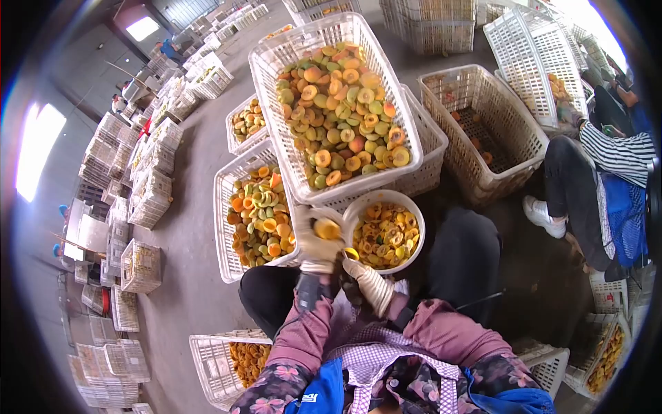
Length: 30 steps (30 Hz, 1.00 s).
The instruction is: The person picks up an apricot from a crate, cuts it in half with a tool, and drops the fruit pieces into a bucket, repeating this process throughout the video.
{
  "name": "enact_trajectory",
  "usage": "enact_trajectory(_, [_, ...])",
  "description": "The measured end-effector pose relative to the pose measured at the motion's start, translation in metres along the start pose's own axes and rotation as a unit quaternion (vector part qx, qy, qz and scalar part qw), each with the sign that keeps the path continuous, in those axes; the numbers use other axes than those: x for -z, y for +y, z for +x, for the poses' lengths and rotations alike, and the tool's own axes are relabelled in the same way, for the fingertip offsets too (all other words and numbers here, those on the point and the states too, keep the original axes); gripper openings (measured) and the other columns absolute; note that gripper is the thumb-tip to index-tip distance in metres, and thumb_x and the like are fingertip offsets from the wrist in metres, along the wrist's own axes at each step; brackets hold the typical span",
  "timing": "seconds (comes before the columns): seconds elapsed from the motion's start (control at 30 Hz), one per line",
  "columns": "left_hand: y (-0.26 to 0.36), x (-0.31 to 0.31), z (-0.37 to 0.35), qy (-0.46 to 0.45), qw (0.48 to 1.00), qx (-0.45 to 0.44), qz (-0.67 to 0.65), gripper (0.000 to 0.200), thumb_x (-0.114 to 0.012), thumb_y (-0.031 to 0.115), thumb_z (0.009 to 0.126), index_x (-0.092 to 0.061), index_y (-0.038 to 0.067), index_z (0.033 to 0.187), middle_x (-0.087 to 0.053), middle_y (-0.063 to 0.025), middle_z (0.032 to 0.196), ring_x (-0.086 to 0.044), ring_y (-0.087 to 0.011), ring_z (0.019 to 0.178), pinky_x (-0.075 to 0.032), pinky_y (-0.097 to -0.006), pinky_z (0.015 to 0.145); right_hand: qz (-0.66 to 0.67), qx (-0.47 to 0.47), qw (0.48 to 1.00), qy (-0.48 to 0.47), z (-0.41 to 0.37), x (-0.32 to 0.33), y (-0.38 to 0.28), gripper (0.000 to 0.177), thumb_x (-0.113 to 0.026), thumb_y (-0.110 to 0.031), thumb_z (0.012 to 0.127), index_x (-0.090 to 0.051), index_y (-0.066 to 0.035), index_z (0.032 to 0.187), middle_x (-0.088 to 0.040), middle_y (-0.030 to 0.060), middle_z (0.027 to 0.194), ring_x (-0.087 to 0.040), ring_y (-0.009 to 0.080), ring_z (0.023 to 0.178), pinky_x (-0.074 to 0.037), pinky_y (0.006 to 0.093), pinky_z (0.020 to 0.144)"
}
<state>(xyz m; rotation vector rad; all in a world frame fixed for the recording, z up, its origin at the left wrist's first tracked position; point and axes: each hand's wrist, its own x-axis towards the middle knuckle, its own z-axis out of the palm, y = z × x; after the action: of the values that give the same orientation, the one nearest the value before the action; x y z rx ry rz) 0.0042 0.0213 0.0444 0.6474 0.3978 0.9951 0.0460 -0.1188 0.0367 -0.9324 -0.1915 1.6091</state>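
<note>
Orange fruit (327,229) held in left hand (317,238), right hand (365,277), grip unclear, white bucket (383,195) beside both.

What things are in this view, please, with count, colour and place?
Top crate: one, white, centre
Under crates: at least one, white, beneath it
Left crate: one, white, centre left
Small crate: one, white, behind left crate
Right crate: one, dingy white, centre right
Bottom crate: one, white, lower left
Other crates: many, whitish, left, top, right
Bucket: one, white, centre
Fruit: many, orange-green, in crates, bucket
Floor: one, grey, throughout
Co-worker: one, black-white sleeve, right
Far people: several, partly blue, left
Apron: one, purple-white, bottom
Sleeves: two, mauve, bottom
Legs: two, black, centre
Left hand: one, pale, centre, blurred
Right hand: one, pale, beside it
</note>
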Motion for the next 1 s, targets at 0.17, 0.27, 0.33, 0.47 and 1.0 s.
enact_trajectory(0.17, [-0.003,0.041,0.097,0.057,0.997,-0.012,-0.041,0.04,-0.044,0.039,0.091,-0.053,0.005,0.11,-0.062,-0.0111,0.1,-0.059,-0.0227,0.093,-0.047,-0.0343,0.084,0.126,-0.005,0.985,0.114,0.02,0.017,0.006,0.041,-0.052,-0.056,0.085,-0.052,-0.015,0.078,-0.047,-0.0019,0.056,-0.037,0.01,0.04,-0.03,0.0241,0.036])
enact_trajectory(0.27, [-0.026,0.052,0.18,-0.227,0.572,-0.055,0.787,0.033,-0.054,0.034,0.082,-0.063,0.007,0.099,-0.063,-0.0132,0.102,-0.059,-0.0275,0.096,-0.047,-0.0383,0.084,0.091,0.021,0.989,0.114,0.038,0.024,0.018,0.04,-0.054,-0.057,0.083,-0.05,-0.017,0.079,-0.046,-0.0025,0.055,-0.036,0.0108,0.039,-0.03,0.0242,0.037])
enact_trajectory(0.33, [-0.037,0.032,0.192,-0.297,0.406,0.019,0.864,0.031,-0.058,0.033,0.078,-0.066,0.009,0.096,-0.063,-0.0147,0.103,-0.059,-0.0297,0.099,-0.047,-0.0398,0.084,0.092,0.031,0.991,0.095,0.03,0.019,0.01,0.041,-0.055,-0.057,0.083,-0.049,-0.017,0.077,-0.042,-0.0036,0.053,-0.033,0.0098,0.039,-0.028,0.024,0.038])
enact_trajectory(0.47, [-0.052,0.036,0.208,-0.204,0.41,0.128,0.88,0.03,-0.052,0.02,0.082,-0.062,0.005,0.106,-0.064,-0.0126,0.098,-0.06,-0.0271,0.098,-0.047,-0.0346,0.083,0.069,0.035,0.989,0.122,0.03,0.016,0.005,0.042,-0.056,-0.055,0.083,-0.048,-0.014,0.076,-0.042,-0.0026,0.052,-0.038,0.0119,0.039,-0.032,0.0259,0.039])
enact_trajectory(1.0, [-0.043,0.04,-0.031,-0.018,0.969,0.052,0.241,0.044,-0.029,0.037,0.099,-0.052,0.001,0.107,-0.06,-0.0086,0.091,-0.058,-0.0151,0.078,-0.049,-0.0267,0.072,-0.361,0.266,0.875,0.18,0.061,0.052,0.04,0.045,-0.047,-0.037,0.09,-0.049,0.002,0.114,-0.059,0.0285,0.091,-0.056,0.0453,0.087,-0.046,0.0441,0.073])
